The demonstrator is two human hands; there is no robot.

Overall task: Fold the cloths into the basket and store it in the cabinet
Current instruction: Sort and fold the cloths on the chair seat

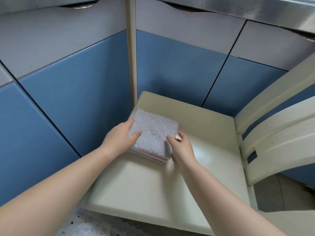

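A small stack of folded cloths (153, 132) lies on the cream seat of a chair (153, 188). The top cloth is pale lilac and textured, with pink and white layers showing beneath it at the near edge. My left hand (119, 137) grips the stack's left side, thumb on top and fingers under. My right hand (180, 147) grips the right near corner, thumb on top. No basket is in view.
The chair's slatted cream backrest (276, 126) rises at the right. Blue and grey cabinet doors (68, 92) stand behind and to the left, all closed, with a cream post (132, 48) between them. A speckled cloth edge (81, 225) shows at the bottom.
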